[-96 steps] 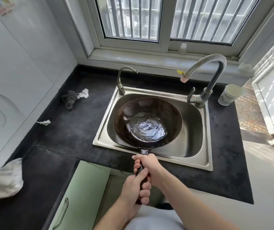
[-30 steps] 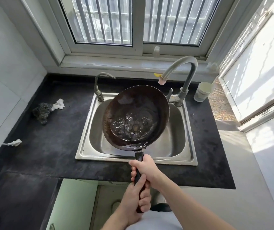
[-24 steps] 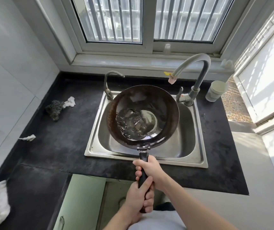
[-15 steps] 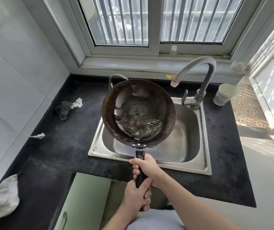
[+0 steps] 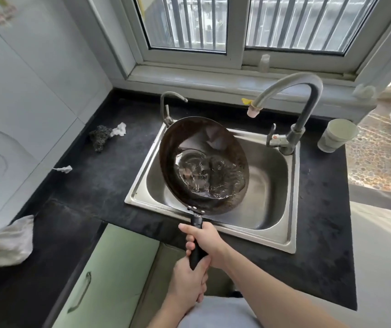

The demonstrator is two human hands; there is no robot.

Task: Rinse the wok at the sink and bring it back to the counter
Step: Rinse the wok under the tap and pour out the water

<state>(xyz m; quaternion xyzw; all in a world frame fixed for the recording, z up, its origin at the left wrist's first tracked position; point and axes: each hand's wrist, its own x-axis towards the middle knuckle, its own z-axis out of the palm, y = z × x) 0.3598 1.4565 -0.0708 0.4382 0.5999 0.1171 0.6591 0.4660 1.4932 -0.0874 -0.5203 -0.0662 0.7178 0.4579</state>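
A dark round wok [image 5: 189, 143] hangs above the steel sink [image 5: 272, 190], tilted down to the right, with water pooled and swirling in its lower right side. Its black handle [image 5: 196, 247] points toward me. My right hand [image 5: 207, 242] grips the handle near the wok. My left hand [image 5: 188, 282] grips the handle's end just behind it. The tall grey tap [image 5: 301, 110] stands at the sink's back right, and no water shows at its spout.
A small second tap [image 5: 167, 107] stands at the sink's back left. On the black counter [image 5: 90, 185] lie a dark scrubber [image 5: 99, 138] and white scraps. A pale cup [image 5: 336, 134] stands right of the tap. A cloth [image 5: 2, 245] lies at far left.
The wok has tipped from its left-raised position down toward the right, and the water has run to its lower right side. Both hands keep their grip on the handle.
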